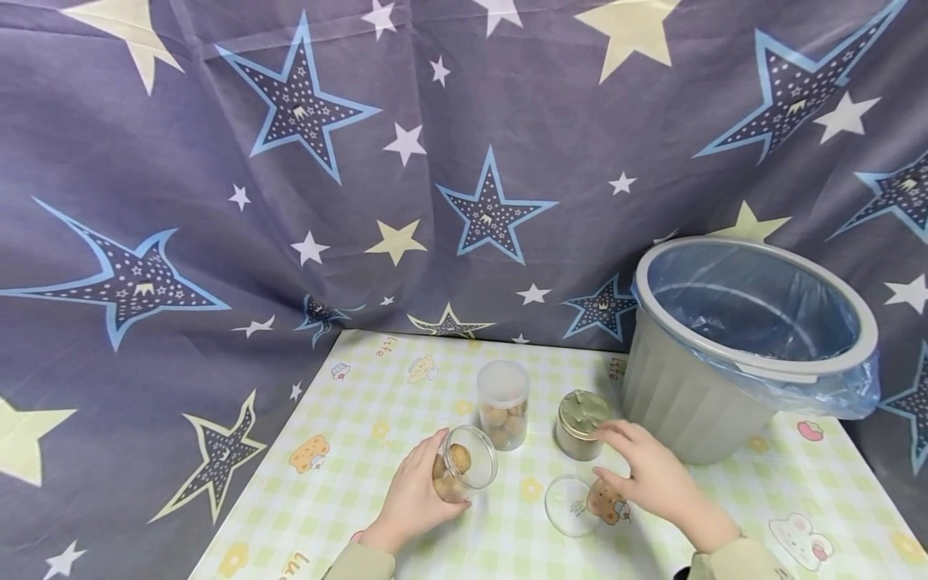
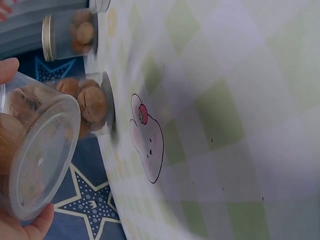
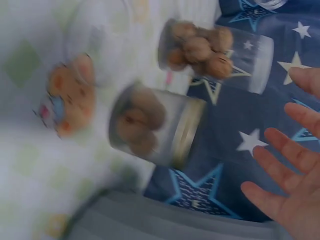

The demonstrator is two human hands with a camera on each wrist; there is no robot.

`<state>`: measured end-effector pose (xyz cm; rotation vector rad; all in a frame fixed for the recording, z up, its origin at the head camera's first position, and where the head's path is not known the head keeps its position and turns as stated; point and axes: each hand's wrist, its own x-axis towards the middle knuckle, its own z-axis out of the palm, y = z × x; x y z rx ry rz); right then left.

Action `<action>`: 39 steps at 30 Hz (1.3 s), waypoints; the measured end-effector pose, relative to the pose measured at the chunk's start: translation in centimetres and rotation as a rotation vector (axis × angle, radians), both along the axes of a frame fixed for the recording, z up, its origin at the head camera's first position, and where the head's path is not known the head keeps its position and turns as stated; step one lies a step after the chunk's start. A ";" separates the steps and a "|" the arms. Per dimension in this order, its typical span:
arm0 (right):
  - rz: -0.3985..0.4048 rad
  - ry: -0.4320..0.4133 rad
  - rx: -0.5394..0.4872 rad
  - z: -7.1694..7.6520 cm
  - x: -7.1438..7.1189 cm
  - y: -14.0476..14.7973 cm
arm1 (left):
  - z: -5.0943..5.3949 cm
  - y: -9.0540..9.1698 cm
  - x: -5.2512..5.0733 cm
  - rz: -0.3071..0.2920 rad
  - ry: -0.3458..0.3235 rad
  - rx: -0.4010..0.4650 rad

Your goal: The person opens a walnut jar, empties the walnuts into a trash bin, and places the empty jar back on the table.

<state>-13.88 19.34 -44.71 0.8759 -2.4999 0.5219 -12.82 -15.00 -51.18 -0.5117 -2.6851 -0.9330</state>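
Observation:
My left hand (image 1: 416, 495) grips an uncapped clear jar (image 1: 474, 463) of walnuts, tilted above the table; its round base (image 2: 45, 157) faces the left wrist view. My right hand (image 1: 645, 471) has its fingers apart, beside a short jar (image 1: 577, 439) with a gold rim and green top. Through that jar's side walnuts (image 3: 137, 122) show in the right wrist view. A taller jar (image 1: 503, 407) with a frosted lid, also holding walnuts, stands between the hands, farther back. A clear round lid (image 1: 570, 506) lies flat on the table near my right hand.
A large grey bin (image 1: 681, 387) with a blue liner (image 1: 754, 298) stands at the right, close behind the short jar. The checked tablecloth (image 1: 341, 451) carries cartoon prints. A dark star-patterned curtain (image 1: 362, 201) hangs behind the table.

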 end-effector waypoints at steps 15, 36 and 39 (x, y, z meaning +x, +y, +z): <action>0.110 0.348 0.039 8.6 -1.6 3.8 | 0.2 -0.3 0.0 0.007 -0.010 0.003; -0.121 0.096 0.343 12.8 -2.8 16.1 | 0.0 -0.6 0.3 0.036 -0.030 -0.002; -0.191 0.060 0.384 12.1 -2.7 17.3 | -0.1 -0.5 0.3 0.026 -0.028 -0.006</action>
